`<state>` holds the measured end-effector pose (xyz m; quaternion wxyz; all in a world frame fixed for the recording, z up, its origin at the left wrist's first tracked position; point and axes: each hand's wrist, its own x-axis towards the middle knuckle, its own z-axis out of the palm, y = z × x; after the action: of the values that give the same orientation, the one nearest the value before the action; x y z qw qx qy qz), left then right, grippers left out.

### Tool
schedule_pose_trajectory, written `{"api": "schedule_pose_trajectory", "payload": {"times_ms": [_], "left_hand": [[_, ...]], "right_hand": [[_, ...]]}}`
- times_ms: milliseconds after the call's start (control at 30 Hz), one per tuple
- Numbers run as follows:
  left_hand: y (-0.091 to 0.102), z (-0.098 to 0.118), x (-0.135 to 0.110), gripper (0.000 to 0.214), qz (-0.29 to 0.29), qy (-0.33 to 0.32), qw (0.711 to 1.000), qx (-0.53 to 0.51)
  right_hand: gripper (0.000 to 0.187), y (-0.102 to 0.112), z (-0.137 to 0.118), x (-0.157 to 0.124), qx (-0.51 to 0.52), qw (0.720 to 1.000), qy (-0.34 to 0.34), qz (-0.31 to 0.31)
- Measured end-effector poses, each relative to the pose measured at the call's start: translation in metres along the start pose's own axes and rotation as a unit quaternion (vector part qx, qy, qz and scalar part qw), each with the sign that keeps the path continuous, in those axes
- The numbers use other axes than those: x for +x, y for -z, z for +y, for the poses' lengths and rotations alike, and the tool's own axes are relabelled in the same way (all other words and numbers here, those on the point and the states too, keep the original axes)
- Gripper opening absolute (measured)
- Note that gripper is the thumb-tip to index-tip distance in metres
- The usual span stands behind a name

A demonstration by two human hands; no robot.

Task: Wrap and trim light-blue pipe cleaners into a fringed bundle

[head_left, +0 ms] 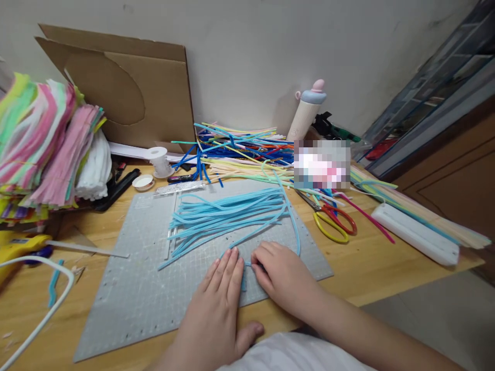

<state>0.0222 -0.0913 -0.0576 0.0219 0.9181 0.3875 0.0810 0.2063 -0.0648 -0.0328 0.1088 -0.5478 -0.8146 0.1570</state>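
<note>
My left hand (218, 299) lies flat on the grey cutting mat (147, 288), fingers stretched forward and thumb out to the side. Its fingers cover part of a light blue pipe cleaner (248, 264). Beside it, my right hand (284, 273) is closed in a pinch on that pipe cleaner, just right of the left fingertips. A short blue end (244, 283) shows between the hands; whether it belongs to the same piece I cannot tell. Beyond my fingers, a loose bundle of light blue pipe cleaners (228, 208) is spread across the mat.
Scissors (334, 224) with red and yellow handles lie right of the mat, near a white oblong case (415, 234). Mixed pipe cleaners (240, 149) pile up behind, by a bottle (305, 113). At left are bundled pipe cleaners (58, 149), a yellow glue gun (23, 247) and a white cable (50, 317).
</note>
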Motion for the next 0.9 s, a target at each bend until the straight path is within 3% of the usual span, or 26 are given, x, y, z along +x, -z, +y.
{"api": "schedule_pose_trajectory", "payload": {"times_ms": [367,633,900], "left_hand": [[-0.001,0.003,0.002,0.083,0.026,-0.013,0.998,0.053],[-0.007,0.012,0.003,0.088,0.026,0.018,0.998,0.046],[-0.007,0.011,0.005,0.088,0.018,0.013,0.999,0.047]], "right_hand": [[0.007,-0.004,0.001,0.000,0.004,1.000,-0.007,0.013],[0.008,-0.003,0.000,-0.002,-0.006,1.000,-0.005,0.022],[0.009,-0.004,-0.001,0.003,-0.065,0.998,0.004,0.011]]}}
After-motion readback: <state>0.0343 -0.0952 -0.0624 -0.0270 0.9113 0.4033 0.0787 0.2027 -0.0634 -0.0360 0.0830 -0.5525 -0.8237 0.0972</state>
